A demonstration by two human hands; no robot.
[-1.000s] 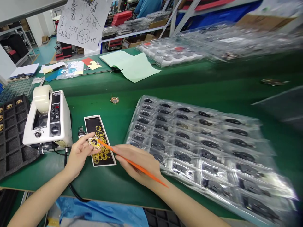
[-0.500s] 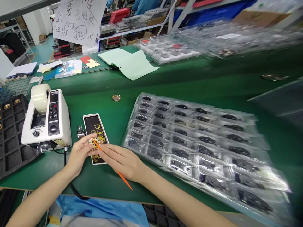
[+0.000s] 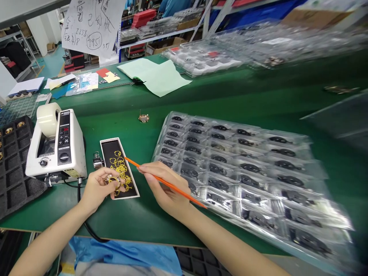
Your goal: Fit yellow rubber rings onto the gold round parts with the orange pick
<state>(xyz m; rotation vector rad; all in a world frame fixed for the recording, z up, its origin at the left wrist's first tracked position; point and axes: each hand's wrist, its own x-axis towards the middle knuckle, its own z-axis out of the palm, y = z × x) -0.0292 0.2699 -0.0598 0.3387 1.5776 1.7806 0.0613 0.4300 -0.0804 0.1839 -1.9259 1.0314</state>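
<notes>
"Gold ring (image 3: 115, 181), where is it?"
"Over the black card (image 3: 107, 153), pinched in the left hand (image 3: 99, 188)."
"What just changed?"
"The right hand (image 3: 162, 184) pinches the orange stick (image 3: 186, 195), and its tip has moved off the ring."

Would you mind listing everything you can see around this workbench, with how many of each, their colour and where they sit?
tape dispenser: one, white, left on the green bench mat
tape roll: one, clear, on the dispenser
foam tray: one, black, far left, holding gold parts
card: one, black, gold rings on it, beside the dispenser
blister tray: one large, clear, black parts inside, right of the hands
paper sheet: pale green, far side of the mat; count unclear
handwritten notice: one, white, hanging above the bench
orange stick: one, orange, in the right hand
gold ring: one, gold, in the left hand
left hand: one, over the card
right hand: one, beside the card
</notes>
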